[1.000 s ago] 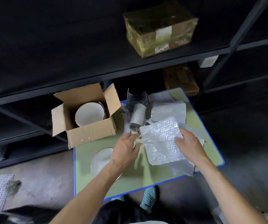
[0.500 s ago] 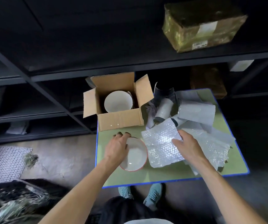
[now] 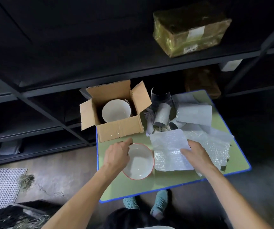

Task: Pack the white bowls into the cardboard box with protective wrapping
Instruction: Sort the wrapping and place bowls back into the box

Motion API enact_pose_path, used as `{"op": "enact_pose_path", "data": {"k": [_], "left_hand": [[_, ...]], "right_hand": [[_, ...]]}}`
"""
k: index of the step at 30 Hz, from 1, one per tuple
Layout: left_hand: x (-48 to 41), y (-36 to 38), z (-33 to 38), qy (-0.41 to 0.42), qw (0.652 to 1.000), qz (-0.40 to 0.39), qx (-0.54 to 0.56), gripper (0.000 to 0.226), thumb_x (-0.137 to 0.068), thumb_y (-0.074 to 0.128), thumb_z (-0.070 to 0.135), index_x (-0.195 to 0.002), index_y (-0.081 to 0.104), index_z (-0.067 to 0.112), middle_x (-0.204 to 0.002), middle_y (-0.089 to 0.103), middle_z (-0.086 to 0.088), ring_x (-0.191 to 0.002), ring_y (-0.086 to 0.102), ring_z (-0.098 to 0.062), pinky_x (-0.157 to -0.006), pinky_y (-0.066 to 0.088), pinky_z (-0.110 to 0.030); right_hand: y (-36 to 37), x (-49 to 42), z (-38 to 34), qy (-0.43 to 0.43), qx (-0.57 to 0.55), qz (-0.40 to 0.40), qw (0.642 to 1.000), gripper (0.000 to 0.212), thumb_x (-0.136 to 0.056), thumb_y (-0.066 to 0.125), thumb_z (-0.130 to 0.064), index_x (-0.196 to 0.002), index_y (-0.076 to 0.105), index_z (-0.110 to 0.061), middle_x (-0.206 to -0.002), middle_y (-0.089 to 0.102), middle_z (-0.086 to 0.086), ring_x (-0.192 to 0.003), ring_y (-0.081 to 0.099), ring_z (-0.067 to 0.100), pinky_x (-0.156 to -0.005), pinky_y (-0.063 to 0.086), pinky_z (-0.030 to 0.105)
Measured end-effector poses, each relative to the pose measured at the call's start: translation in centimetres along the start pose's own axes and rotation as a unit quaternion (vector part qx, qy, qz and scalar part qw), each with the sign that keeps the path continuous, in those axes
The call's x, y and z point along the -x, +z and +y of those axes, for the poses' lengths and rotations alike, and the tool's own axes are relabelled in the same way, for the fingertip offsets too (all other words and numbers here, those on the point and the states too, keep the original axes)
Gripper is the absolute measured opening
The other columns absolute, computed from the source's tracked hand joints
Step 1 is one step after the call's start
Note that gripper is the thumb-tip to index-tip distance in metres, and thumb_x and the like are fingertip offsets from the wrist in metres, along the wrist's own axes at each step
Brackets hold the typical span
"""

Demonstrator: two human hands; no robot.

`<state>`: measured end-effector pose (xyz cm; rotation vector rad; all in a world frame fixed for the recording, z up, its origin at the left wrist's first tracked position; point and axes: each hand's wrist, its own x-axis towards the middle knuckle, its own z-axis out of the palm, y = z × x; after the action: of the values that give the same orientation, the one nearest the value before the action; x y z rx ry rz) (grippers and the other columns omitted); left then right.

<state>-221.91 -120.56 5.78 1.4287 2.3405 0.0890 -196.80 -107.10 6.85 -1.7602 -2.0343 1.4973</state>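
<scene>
An open cardboard box (image 3: 119,132) stands at the far left of the green table (image 3: 174,179), with one white bowl (image 3: 116,111) inside it. A second white bowl with a red rim (image 3: 139,162) is tilted on the table in front of the box. My left hand (image 3: 116,156) grips its left rim, fingers curled over the far edge. To its right lies a bubble wrap sheet (image 3: 169,146). My right hand (image 3: 197,154) presses down on the sheet's right part with straight fingers.
More bubble wrap sheets (image 3: 214,146) and several rolled foam sheets (image 3: 194,114) are piled on the table's right half. Dark metal shelving (image 3: 133,75) rises right behind the table, with a taped parcel (image 3: 190,30) above. My feet (image 3: 146,201) stand under the near edge.
My left hand moved from the bubble wrap's edge to the red-rimmed bowl and took hold of its rim, tilting it. The right hand stayed on the bubble wrap. The view swung left.
</scene>
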Motion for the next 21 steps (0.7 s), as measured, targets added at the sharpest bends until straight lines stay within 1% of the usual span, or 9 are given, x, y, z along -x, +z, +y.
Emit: {"op": "enact_pose_path", "data": {"k": [2, 4, 6, 8, 11, 14, 15, 18, 21], "left_hand": [[0.3, -0.7, 0.6, 0.008, 0.999, 0.016, 0.044, 0.022, -0.094, 0.046, 0.011, -0.113, 0.05, 0.022, -0.093, 0.07, -0.009, -0.081, 0.059, -0.038, -0.065, 0.045, -0.04], [0.5, -1.4, 1.5, 0.011, 0.995, 0.019, 0.095, 0.021, -0.097, 0.046, 0.015, -0.117, 0.051, 0.02, -0.099, 0.07, -0.01, -0.088, 0.06, -0.038, -0.069, 0.045, -0.039], [0.8, -2.1, 2.6, 0.021, 0.989, 0.014, 0.148, 0.021, -0.099, 0.047, 0.017, -0.119, 0.053, 0.019, -0.105, 0.069, -0.008, -0.095, 0.06, -0.036, -0.07, 0.042, -0.037], [0.7, -2.5, 3.8, 0.033, 0.981, 0.009, 0.192, 0.019, -0.098, 0.048, 0.019, -0.116, 0.053, 0.02, -0.105, 0.068, -0.004, -0.096, 0.059, -0.033, -0.071, 0.042, -0.035], [0.4, -3.0, 5.4, 0.038, 0.971, -0.003, 0.235, 0.022, -0.099, 0.048, 0.02, -0.119, 0.055, 0.023, -0.102, 0.063, 0.003, -0.098, 0.059, -0.026, -0.07, 0.037, -0.03], [0.0, -3.1, 6.6, 0.032, 0.965, -0.013, 0.259, 0.027, -0.099, 0.047, 0.02, -0.123, 0.057, 0.026, -0.104, 0.063, 0.005, -0.1, 0.058, -0.021, -0.071, 0.035, -0.028], [-0.1, -3.1, 6.8, 0.031, 0.964, -0.016, 0.262, 0.028, -0.098, 0.047, 0.02, -0.123, 0.058, 0.027, -0.102, 0.062, 0.006, -0.099, 0.057, -0.021, -0.071, 0.035, -0.028], [-0.3, -3.1, 7.1, 0.032, 0.963, -0.025, 0.267, 0.026, -0.097, 0.047, 0.017, -0.12, 0.058, 0.025, -0.098, 0.061, 0.005, -0.093, 0.056, -0.02, -0.07, 0.039, -0.03], [-0.2, -3.0, 7.1, 0.034, 0.96, -0.03, 0.277, 0.022, -0.097, 0.047, 0.017, -0.116, 0.058, 0.021, -0.098, 0.064, 0.002, -0.092, 0.057, -0.022, -0.073, 0.045, -0.032]], "right_hand": [[-0.1, 0.1, 0.3, 0.0, 0.003, 0.005, 1.0, 0.018, -0.087, 0.049, -0.012, -0.09, 0.066, -0.019, -0.089, 0.071, 0.005, -0.086, 0.066, 0.031, -0.07, 0.05, 0.035], [-0.2, 0.2, 0.6, 0.005, 0.004, 0.013, 1.0, 0.017, -0.085, 0.049, -0.011, -0.084, 0.064, -0.017, -0.084, 0.068, 0.006, -0.078, 0.061, 0.032, -0.068, 0.049, 0.036], [-0.4, 0.4, 0.3, 0.011, 0.0, 0.019, 1.0, 0.014, -0.085, 0.047, -0.007, -0.076, 0.058, -0.011, -0.074, 0.06, 0.008, -0.07, 0.051, 0.026, -0.063, 0.041, 0.033], [-0.6, 0.7, 0.0, 0.012, -0.015, 0.026, 0.999, 0.016, -0.087, 0.045, -0.006, -0.079, 0.059, -0.008, -0.076, 0.061, 0.009, -0.071, 0.052, 0.022, -0.062, 0.039, 0.031], [-0.5, 1.0, -0.4, 0.028, -0.05, 0.01, 0.998, 0.018, -0.088, 0.043, -0.005, -0.083, 0.061, -0.008, -0.078, 0.061, 0.003, -0.072, 0.052, 0.018, -0.064, 0.039, 0.03], [-0.2, 1.4, -0.4, 0.027, -0.116, -0.028, 0.992, 0.018, -0.081, 0.05, -0.013, -0.084, 0.068, -0.01, -0.08, 0.07, 0.004, -0.074, 0.06, 0.018, -0.069, 0.046, 0.032], [-0.1, 1.6, -0.5, 0.023, -0.145, -0.039, 0.988, 0.02, -0.082, 0.052, -0.011, -0.085, 0.071, -0.011, -0.084, 0.074, 0.004, -0.076, 0.064, 0.017, -0.072, 0.049, 0.032], [0.1, 2.1, -0.8, 0.023, -0.232, -0.054, 0.971, 0.034, -0.09, 0.047, 0.005, -0.095, 0.076, -0.012, -0.096, 0.077, 0.007, -0.09, 0.07, 0.017, -0.081, 0.054, 0.031], [0.3, 2.2, -0.9, 0.027, -0.279, -0.059, 0.958, 0.038, -0.091, 0.044, 0.011, -0.101, 0.075, -0.007, -0.1, 0.076, 0.01, -0.097, 0.069, 0.022, -0.088, 0.053, 0.037]]}}
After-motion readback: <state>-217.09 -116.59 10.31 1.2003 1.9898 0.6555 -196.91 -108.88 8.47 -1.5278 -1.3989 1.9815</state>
